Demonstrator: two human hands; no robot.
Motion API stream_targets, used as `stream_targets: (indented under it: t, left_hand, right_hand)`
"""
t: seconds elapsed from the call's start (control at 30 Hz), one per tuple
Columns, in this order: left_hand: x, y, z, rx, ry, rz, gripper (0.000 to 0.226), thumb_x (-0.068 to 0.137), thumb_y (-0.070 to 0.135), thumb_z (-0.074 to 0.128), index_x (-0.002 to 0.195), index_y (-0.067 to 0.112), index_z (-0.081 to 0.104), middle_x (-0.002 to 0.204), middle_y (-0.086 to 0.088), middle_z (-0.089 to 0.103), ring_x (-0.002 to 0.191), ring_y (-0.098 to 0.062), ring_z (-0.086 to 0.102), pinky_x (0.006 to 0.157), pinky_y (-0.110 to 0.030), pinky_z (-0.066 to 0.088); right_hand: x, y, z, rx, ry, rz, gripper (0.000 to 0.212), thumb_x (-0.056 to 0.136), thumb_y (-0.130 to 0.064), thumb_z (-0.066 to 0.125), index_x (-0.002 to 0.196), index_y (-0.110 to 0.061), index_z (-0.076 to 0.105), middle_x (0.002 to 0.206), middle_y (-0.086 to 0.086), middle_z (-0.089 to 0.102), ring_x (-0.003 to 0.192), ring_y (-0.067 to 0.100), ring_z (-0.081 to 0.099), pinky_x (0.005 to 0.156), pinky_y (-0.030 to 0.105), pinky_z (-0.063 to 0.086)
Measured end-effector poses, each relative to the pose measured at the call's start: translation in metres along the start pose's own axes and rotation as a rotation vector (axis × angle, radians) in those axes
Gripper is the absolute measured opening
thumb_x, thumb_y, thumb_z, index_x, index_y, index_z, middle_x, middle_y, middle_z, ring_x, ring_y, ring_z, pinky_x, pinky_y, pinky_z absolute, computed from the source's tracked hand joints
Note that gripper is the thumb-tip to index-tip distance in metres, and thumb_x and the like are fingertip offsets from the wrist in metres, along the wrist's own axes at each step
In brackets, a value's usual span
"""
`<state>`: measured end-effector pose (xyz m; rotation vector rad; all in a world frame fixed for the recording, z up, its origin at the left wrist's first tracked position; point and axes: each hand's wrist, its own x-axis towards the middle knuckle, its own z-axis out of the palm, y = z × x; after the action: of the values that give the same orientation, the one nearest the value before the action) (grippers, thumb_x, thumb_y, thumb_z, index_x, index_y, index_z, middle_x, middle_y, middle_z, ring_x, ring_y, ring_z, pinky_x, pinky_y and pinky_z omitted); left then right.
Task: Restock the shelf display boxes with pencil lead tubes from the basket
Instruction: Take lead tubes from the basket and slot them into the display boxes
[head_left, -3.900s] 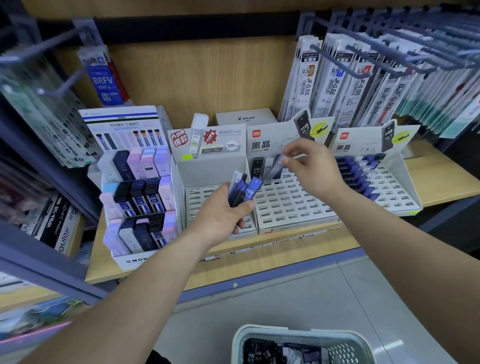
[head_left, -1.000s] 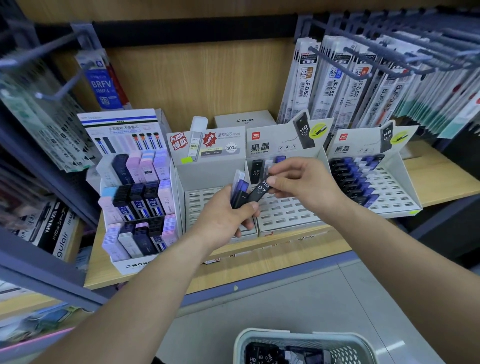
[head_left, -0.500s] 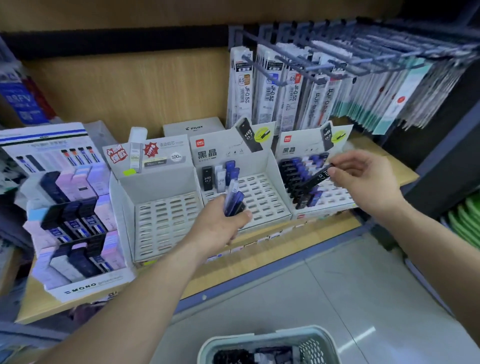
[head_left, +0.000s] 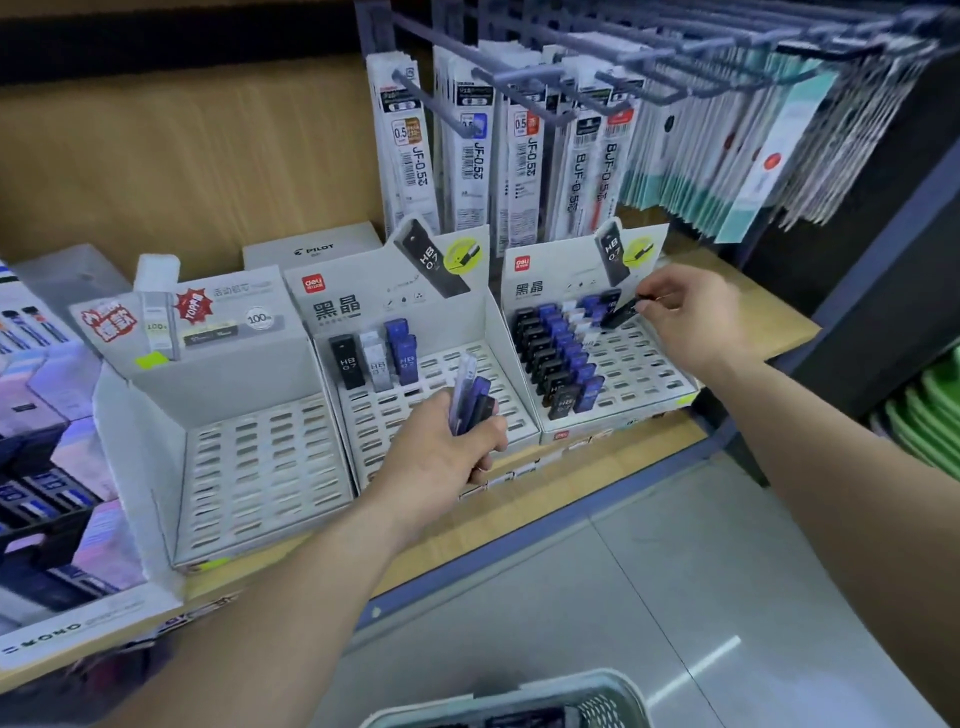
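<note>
Three white slotted display boxes stand on the wooden shelf. The left box (head_left: 260, 467) shows only bare slots. The middle box (head_left: 457, 332) has three tubes at its back. The right box (head_left: 649, 374) holds rows of black and blue tubes on its left side. My left hand (head_left: 441, 457) grips a bundle of lead tubes (head_left: 470, 397), clear, blue and black, in front of the middle box. My right hand (head_left: 691, 317) pinches a black lead tube (head_left: 621, 314) over the back of the right box. The basket (head_left: 613, 696) shows at the bottom edge.
Refill packs (head_left: 519, 156) hang from metal pegs above the boxes and reach down close to my right hand. A MONO display (head_left: 47, 467) of pastel and dark cases fills the left. A Pilot box (head_left: 311, 249) sits behind. Grey floor lies below the shelf edge.
My right hand took a black tube from the bundle in my left hand and carried it right, from the middle box to the back of the right box. The view swung right.
</note>
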<state>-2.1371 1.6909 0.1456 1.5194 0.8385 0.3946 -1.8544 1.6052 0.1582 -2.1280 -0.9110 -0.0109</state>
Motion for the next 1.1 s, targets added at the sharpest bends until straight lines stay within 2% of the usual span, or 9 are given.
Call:
stream_targets:
  t: [0.17, 0.47, 0.6, 0.7, 0.73, 0.8, 0.9, 1.0, 1.1]
  left_hand:
    - [0.001, -0.001, -0.002, -0.008, 0.034, 0.003, 0.01, 0.097, 0.02, 0.063, 0.103, 0.012, 0.065, 0.079, -0.001, 0.07, 0.063, -0.01, 0.059, 0.062, -0.022, 0.054]
    - [-0.003, 0.003, -0.008, 0.012, 0.037, 0.003, 0.009, 0.097, 0.021, 0.065, 0.095, 0.012, 0.069, 0.08, -0.001, 0.075, 0.06, -0.009, 0.061, 0.062, -0.021, 0.057]
    - [-0.005, 0.003, -0.008, -0.021, 0.016, -0.01, 0.007, 0.096, 0.019, 0.066, 0.097, 0.013, 0.069, 0.086, -0.006, 0.076, 0.062, -0.008, 0.064, 0.062, -0.021, 0.056]
    - [-0.007, 0.005, -0.009, -0.036, -0.009, -0.003, 0.006, 0.096, 0.016, 0.065, 0.099, 0.012, 0.068, 0.087, -0.006, 0.077, 0.068, -0.01, 0.067, 0.064, -0.023, 0.058]
    - [-0.008, 0.006, -0.01, -0.038, -0.017, -0.003, 0.006, 0.096, 0.016, 0.066, 0.1, 0.012, 0.068, 0.087, -0.006, 0.077, 0.069, -0.011, 0.068, 0.065, -0.024, 0.058]
    - [-0.011, 0.009, -0.009, -0.055, -0.041, -0.001, 0.01, 0.096, 0.016, 0.066, 0.103, 0.009, 0.067, 0.088, -0.007, 0.077, 0.071, -0.014, 0.069, 0.065, -0.026, 0.059]
    - [-0.017, 0.014, -0.009, -0.084, -0.09, 0.023, 0.014, 0.095, 0.014, 0.067, 0.108, 0.009, 0.066, 0.091, -0.01, 0.077, 0.072, -0.015, 0.071, 0.066, -0.029, 0.059]
    - [-0.024, 0.018, -0.01, -0.1, -0.136, 0.046, 0.015, 0.095, 0.014, 0.067, 0.11, 0.011, 0.066, 0.089, -0.008, 0.076, 0.074, -0.017, 0.071, 0.069, -0.032, 0.059]
    - [-0.029, 0.021, -0.013, -0.095, -0.162, 0.051, 0.016, 0.095, 0.014, 0.066, 0.111, 0.012, 0.066, 0.092, -0.008, 0.077, 0.075, -0.017, 0.072, 0.069, -0.029, 0.06]
  right_hand:
    - [-0.003, -0.005, -0.004, -0.072, -0.091, -0.092, 0.011, 0.09, -0.007, 0.07, 0.094, -0.016, 0.074, 0.089, -0.001, 0.07, 0.084, 0.015, 0.066, 0.081, 0.023, 0.046]
    - [0.007, -0.004, 0.017, -0.176, -0.107, -0.072, 0.02, 0.095, -0.005, 0.061, 0.108, -0.013, 0.075, 0.105, 0.011, 0.07, 0.086, 0.018, 0.062, 0.084, 0.022, 0.046]
    - [-0.006, -0.01, 0.013, -0.188, -0.011, -0.09, 0.02, 0.095, -0.018, 0.064, 0.113, -0.022, 0.072, 0.107, -0.003, 0.058, 0.089, 0.021, 0.063, 0.082, 0.033, 0.052]
    - [-0.039, -0.04, 0.005, -0.001, -0.072, -0.062, 0.01, 0.095, -0.024, 0.065, 0.102, -0.026, 0.072, 0.095, -0.011, 0.066, 0.081, 0.011, 0.063, 0.073, 0.026, 0.055]
    - [-0.052, -0.053, 0.005, 0.107, -0.155, -0.042, 0.008, 0.096, -0.023, 0.064, 0.099, -0.026, 0.072, 0.092, -0.009, 0.07, 0.079, 0.01, 0.064, 0.071, 0.023, 0.055]
    - [-0.08, -0.078, 0.006, 0.315, -0.326, 0.003, 0.01, 0.097, -0.02, 0.063, 0.098, -0.023, 0.073, 0.089, 0.0, 0.074, 0.079, 0.014, 0.068, 0.072, 0.029, 0.057]
    - [-0.109, -0.102, 0.011, 0.447, -0.488, 0.048, 0.012, 0.096, -0.015, 0.064, 0.104, -0.014, 0.073, 0.09, 0.009, 0.073, 0.075, 0.013, 0.068, 0.069, 0.031, 0.058]
    - [-0.12, -0.111, 0.012, 0.532, -0.502, 0.101, 0.008, 0.091, -0.012, 0.07, 0.098, -0.009, 0.07, 0.09, 0.016, 0.071, 0.072, 0.016, 0.068, 0.067, 0.028, 0.058]
    - [-0.121, -0.111, 0.009, 0.583, -0.522, 0.15, 0.014, 0.087, -0.011, 0.076, 0.098, -0.008, 0.067, 0.085, 0.012, 0.07, 0.073, 0.017, 0.068, 0.068, 0.027, 0.059]
